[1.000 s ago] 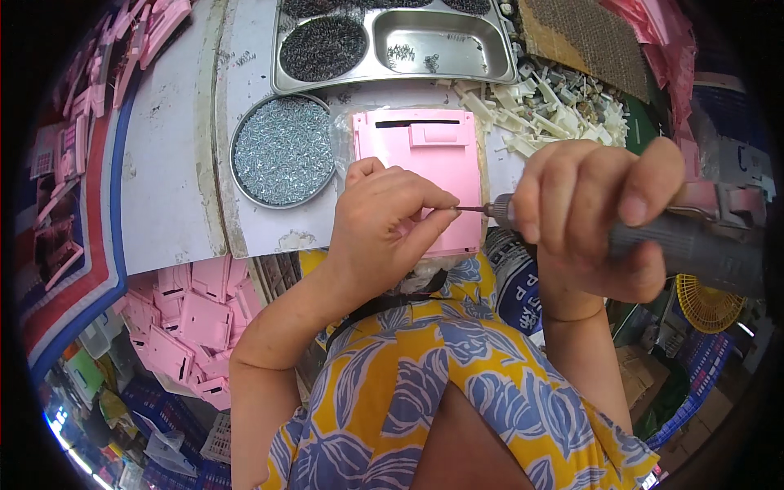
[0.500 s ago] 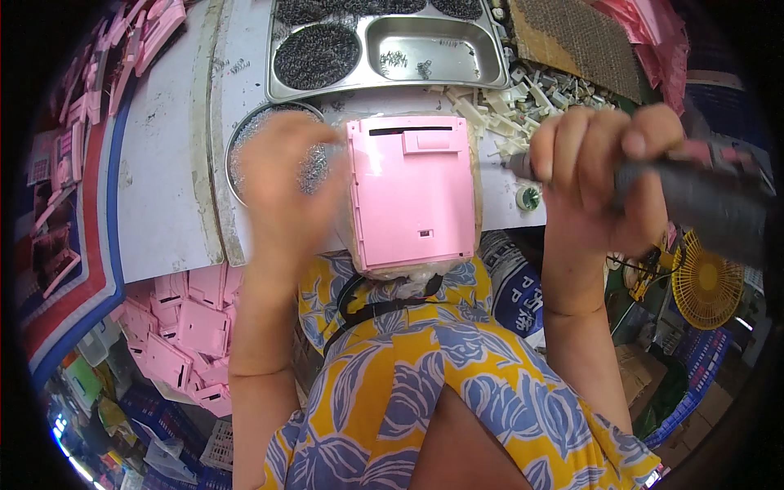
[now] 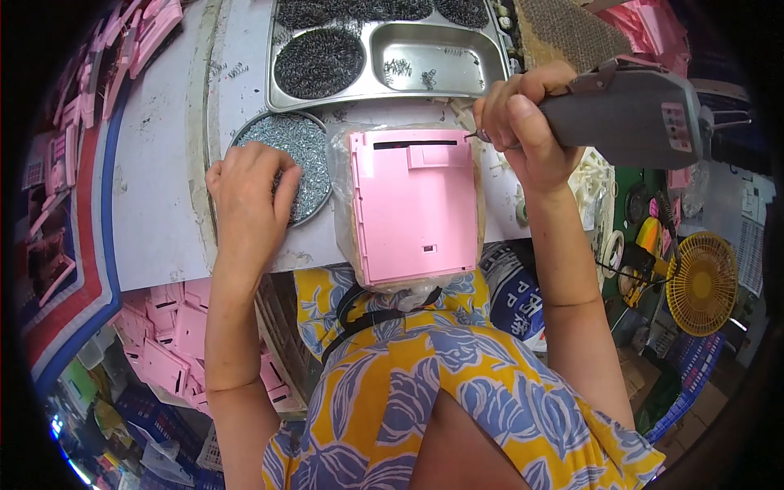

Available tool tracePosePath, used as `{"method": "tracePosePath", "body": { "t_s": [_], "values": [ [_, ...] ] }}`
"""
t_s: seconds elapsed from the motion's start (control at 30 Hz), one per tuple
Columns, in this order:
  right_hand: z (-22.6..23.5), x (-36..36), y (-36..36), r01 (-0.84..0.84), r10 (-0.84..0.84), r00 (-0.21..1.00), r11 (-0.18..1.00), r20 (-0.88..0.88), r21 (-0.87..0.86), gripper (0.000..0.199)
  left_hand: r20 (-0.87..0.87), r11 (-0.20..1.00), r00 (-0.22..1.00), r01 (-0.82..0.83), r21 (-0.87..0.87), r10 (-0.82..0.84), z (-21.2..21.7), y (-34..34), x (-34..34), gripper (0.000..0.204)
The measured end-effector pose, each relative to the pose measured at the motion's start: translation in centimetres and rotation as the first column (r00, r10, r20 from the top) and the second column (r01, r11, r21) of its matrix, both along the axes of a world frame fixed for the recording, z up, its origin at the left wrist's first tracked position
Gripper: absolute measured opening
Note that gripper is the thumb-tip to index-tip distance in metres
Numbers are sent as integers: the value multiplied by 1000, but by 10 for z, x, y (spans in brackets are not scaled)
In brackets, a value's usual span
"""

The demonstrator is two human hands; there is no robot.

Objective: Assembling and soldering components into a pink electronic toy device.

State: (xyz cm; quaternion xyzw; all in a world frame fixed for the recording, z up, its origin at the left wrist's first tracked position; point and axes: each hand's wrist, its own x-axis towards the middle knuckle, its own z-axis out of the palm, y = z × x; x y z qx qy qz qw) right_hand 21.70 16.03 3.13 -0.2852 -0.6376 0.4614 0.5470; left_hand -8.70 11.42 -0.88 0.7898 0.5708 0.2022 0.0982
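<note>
A pink plastic housing panel [image 3: 412, 208] lies on a plastic-wrapped pad [image 3: 343, 192] at the table's front edge. It has a long dark slot near its far edge and a small square hole lower down. My right hand [image 3: 531, 122] grips a dark grey electric screwdriver [image 3: 625, 114], tilted sideways, its bit at the panel's far right corner. Over the near left rim of a round dish of small silvery screws [image 3: 298, 151], my left hand [image 3: 257, 184] has its fingers curled. The fingertips are hidden, so whatever they pinch cannot be made out.
A steel compartment tray [image 3: 376, 102] of dark springs stands at the back. White plastic parts [image 3: 592, 184] lie to the right, near a brown woven mat [image 3: 572, 33]. Pink panels [image 3: 167, 343] fill a container below left. A yellow fan [image 3: 701, 284] stands at right.
My right hand has brought the screwdriver left and away from me, its bit now at the panel's corner. My left hand has moved left and nearer, from above the screw dish to its rim.
</note>
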Motion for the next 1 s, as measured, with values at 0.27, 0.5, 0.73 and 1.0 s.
{"method": "tracePosePath", "body": {
  "t_s": [0.27,0.5,0.73,1.0],
  "values": [
    [32,2,13,-185,180,939,983,-292,13,22,121,987,984,116,110,-129,12,5,12,14],
    [60,-54,-20,-386,361,900,921,-245,-60,28,440,980,875,180,87,-200,24,-22,50,11],
    [59,-73,-27,-322,295,931,941,-215,-103,29,543,982,819,170,82,-187,17,-25,50,13],
    [48,-82,-11,-329,319,931,944,-176,-32,23,384,992,920,40,121,-84,26,-16,33,15]
  ]
}}
